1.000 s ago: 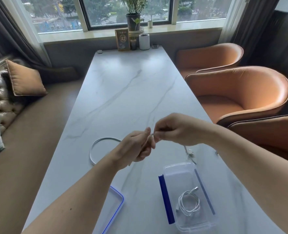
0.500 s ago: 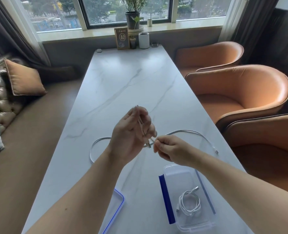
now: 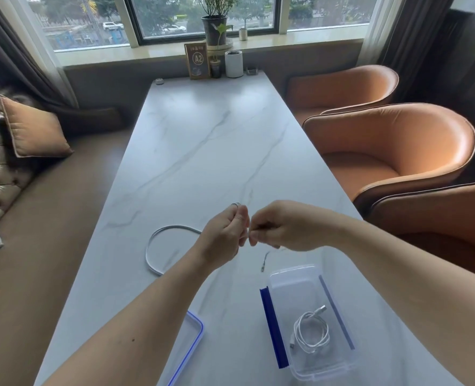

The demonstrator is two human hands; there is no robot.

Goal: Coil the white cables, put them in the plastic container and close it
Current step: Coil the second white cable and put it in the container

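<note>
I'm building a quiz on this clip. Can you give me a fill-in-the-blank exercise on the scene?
1. The plastic container already holds ___ coiled cable.
2. The container's latches are ___ in colour.
3. The lid lies to the container's ___.
4. The left hand and right hand work a cable above the ___.

Missing: one; blue; left; table

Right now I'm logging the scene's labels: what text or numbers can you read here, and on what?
"A2": on the framed sign at the far end of the table.
Smaller print above and below it on the sign: too blurred to read.
No text shows on the plastic container or its lid.
</note>
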